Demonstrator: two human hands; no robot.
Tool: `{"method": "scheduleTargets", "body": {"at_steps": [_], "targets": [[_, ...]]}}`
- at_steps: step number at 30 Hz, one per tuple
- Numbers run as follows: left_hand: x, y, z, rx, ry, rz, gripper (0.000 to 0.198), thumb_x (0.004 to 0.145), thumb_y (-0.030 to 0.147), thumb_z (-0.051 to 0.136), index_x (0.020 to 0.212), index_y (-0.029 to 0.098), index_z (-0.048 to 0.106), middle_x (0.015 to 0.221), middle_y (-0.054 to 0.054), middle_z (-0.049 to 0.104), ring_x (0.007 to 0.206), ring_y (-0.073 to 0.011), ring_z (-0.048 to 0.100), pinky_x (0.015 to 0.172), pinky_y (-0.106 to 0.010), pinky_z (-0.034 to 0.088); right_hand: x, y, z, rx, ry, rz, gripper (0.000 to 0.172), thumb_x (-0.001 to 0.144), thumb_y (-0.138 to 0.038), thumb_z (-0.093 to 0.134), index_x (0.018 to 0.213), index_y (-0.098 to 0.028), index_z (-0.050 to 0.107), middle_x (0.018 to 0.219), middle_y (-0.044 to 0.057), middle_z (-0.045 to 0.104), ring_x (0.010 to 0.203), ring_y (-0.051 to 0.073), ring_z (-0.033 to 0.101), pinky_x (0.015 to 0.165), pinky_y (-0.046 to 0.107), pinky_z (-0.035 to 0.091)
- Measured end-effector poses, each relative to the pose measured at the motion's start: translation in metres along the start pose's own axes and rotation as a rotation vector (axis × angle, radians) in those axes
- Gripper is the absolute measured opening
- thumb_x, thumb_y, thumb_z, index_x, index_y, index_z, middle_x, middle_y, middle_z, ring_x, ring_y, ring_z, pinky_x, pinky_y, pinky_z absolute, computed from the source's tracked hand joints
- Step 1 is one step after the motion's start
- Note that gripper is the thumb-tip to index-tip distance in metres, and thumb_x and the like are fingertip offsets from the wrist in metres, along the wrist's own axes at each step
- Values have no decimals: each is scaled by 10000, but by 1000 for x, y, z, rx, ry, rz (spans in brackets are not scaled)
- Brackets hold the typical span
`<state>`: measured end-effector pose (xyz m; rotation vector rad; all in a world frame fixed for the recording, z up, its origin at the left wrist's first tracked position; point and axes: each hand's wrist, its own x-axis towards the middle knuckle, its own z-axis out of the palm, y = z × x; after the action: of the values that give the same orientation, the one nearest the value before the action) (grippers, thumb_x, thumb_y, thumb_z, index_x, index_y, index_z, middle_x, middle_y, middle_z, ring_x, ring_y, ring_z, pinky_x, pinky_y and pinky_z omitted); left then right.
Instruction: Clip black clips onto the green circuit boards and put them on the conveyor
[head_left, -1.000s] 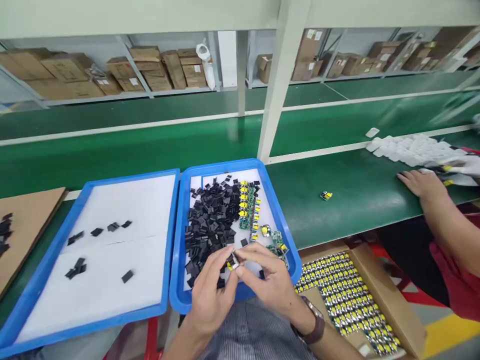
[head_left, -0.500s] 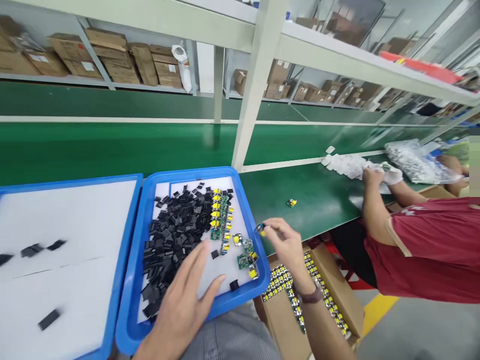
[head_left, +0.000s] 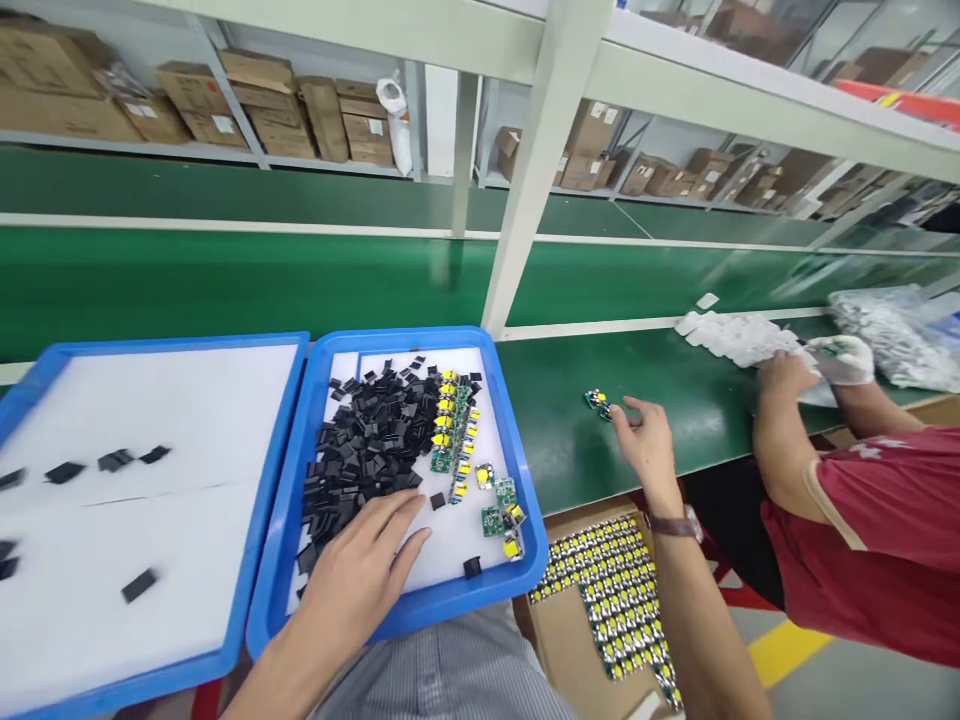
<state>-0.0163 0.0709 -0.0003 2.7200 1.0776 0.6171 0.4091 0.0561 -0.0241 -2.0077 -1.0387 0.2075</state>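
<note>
My left hand [head_left: 367,560] lies palm down over the near part of the blue tray [head_left: 259,600], its fingers stretched out beside a heap of small black plastic pieces [head_left: 375,420]. Nothing shows in its grasp, though its underside is hidden. Over the green bench, my right hand [head_left: 646,445] has thumb and forefinger apart at the tips. Its thumb is against or just beside a small circuit board [head_left: 606,411], which sits close to another circuit board [head_left: 595,397] with a yellow part. Inside the tray, rows of circuit boards [head_left: 444,420] stand right of the heap, with several loose ones nearer me.
A second blue tray [head_left: 300,370] with scattered black pieces adjoins on the left. Below the bench edge, a cardboard box [head_left: 562,630] holds rows of circuit boards. A white post [head_left: 532,170] rises behind the tray. At right, a co-worker's gloved hand [head_left: 844,360] is near white pieces [head_left: 739,335].
My right hand has moved right and away from the tray, bringing its circuit board beside the one on the bench; its fingers have parted. My left hand has shifted slightly. The view has swung.
</note>
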Motion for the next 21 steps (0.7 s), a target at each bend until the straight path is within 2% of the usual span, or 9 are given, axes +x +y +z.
{"method": "scheduleTargets", "body": {"at_steps": [1,3,6,8,11,14,16,18,21], "targets": [[3,0,-2,26,-58,-20,327,1000,292,584,1290,148,630,1252,-135,707,1120,-302,693,975,-464,591,-10,-11,2,11,-17,-45,473,910,-520,600,1146,-122,696,1142,196,702,807,241,700,776,443,599],[15,4,-3,73,-219,-60,285,976,239,614,1239,140,658,1172,-135,729,1054,-304,711,882,-446,622,-34,-36,9,55,-141,-166,347,924,-474,622,1093,-191,732,1123,131,720,890,239,696,832,413,587],[37,15,1,147,-431,-91,257,934,126,627,1184,115,685,1093,-149,730,1043,-337,702,848,-476,620,-69,-78,28,49,-521,-527,204,977,-334,612,1089,-219,738,1075,92,744,1020,252,666,945,421,543],[47,21,6,157,-464,-82,207,927,78,594,1094,107,712,1055,-155,726,1029,-348,699,833,-486,615,-84,-101,42,-67,-657,-685,190,994,-267,593,1113,-201,725,1063,102,748,1061,281,637,954,457,520],[49,22,10,135,-477,-52,223,931,33,530,979,120,729,1010,-142,725,986,-323,702,828,-463,612,-91,-119,59,-267,-704,-746,174,954,-208,633,1096,-167,726,1032,131,746,1046,328,626,907,495,517],[37,17,5,107,-470,-55,221,936,39,529,978,134,724,1008,-125,720,990,-301,699,862,-453,609,-88,-120,66,-316,-708,-755,187,912,-150,645,1078,-154,731,1010,138,741,1006,326,647,901,495,525],[27,13,-1,60,-414,-90,202,969,105,541,1084,149,701,1080,-119,707,1042,-286,693,897,-449,608,-86,-119,63,-299,-697,-743,220,918,-153,631,1121,-155,715,1049,138,737,1020,309,662,920,479,534],[18,11,-8,-76,-272,-157,278,1009,202,543,1275,183,621,1226,-118,669,1095,-256,688,926,-431,611,-89,-123,55,-175,-662,-675,261,936,-210,638,1189,-170,683,1122,132,724,1043,284,671,937,454,544],[12,16,-12,-364,-41,-191,546,1000,293,600,1513,264,416,1441,-119,561,1188,-235,667,985,-418,605,-103,-142,45,170,-683,-537,327,932,-317,682,1247,-237,646,1135,80,720,976,229,689,897,395,570]]}}
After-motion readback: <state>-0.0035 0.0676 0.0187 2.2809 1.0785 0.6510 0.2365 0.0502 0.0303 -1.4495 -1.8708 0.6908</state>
